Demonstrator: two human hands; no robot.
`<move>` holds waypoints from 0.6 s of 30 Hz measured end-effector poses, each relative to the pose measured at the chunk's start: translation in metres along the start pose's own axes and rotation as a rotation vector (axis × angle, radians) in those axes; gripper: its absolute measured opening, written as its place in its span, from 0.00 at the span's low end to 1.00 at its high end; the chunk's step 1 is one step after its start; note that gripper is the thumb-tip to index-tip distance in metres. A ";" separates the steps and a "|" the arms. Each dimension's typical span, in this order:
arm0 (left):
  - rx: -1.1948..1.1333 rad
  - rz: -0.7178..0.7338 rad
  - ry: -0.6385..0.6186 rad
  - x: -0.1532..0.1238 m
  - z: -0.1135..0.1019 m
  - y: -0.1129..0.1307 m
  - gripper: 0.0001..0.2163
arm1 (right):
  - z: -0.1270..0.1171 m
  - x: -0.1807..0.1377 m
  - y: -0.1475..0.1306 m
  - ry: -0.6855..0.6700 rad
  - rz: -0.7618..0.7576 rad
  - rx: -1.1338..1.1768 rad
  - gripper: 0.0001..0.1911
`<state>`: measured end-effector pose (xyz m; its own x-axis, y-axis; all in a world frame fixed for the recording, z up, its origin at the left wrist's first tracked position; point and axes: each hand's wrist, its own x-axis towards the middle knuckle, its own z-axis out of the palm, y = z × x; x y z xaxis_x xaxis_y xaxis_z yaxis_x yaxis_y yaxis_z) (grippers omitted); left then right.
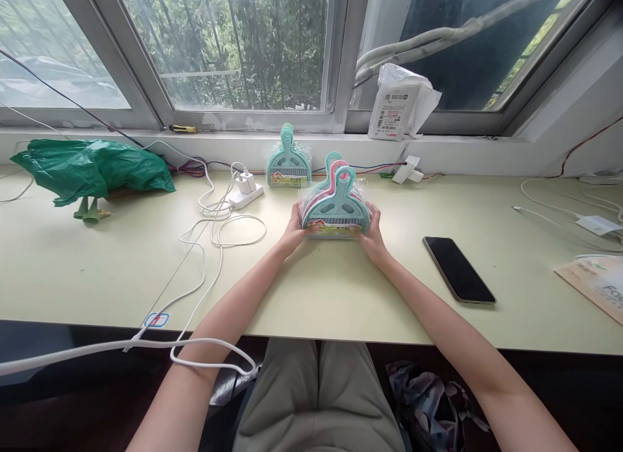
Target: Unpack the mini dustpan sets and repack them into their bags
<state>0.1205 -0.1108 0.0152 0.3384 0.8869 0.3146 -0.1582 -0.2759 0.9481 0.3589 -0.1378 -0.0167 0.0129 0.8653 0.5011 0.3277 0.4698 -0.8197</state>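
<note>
Several small dustpan-and-brush sets (337,209), wrapped in clear plastic, stand upright in a bunch on the table. The front one is mint green, a pink one shows behind it, and another green one is at the back. My left hand (294,233) grips the bunch at its left side. On the right side my right hand (372,238) grips it too, thumb on the front near the label. Behind, a second group of mint green dustpan sets (288,160) stands against the wall below the window, apart from my hands.
A black phone (459,269) lies to the right. On the left are a power strip (246,196) with white cables, some hanging over the front edge, and a green plastic bag (97,170). A white package (396,105) and a screwdriver (183,129) rest on the windowsill.
</note>
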 end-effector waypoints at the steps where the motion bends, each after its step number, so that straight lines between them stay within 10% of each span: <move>1: 0.017 0.021 -0.015 -0.001 0.000 0.001 0.41 | 0.002 -0.002 -0.005 0.037 -0.020 -0.006 0.53; 12: 0.077 0.124 -0.019 -0.003 0.008 -0.001 0.62 | 0.003 -0.007 -0.018 0.160 -0.063 -0.035 0.52; 18: 0.123 0.106 0.035 -0.001 0.009 0.005 0.56 | 0.001 -0.009 -0.020 0.160 -0.254 -0.077 0.46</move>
<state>0.1276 -0.1167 0.0201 0.2929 0.8622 0.4134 -0.0754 -0.4102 0.9089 0.3513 -0.1545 -0.0047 0.0678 0.6806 0.7295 0.4096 0.6477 -0.6424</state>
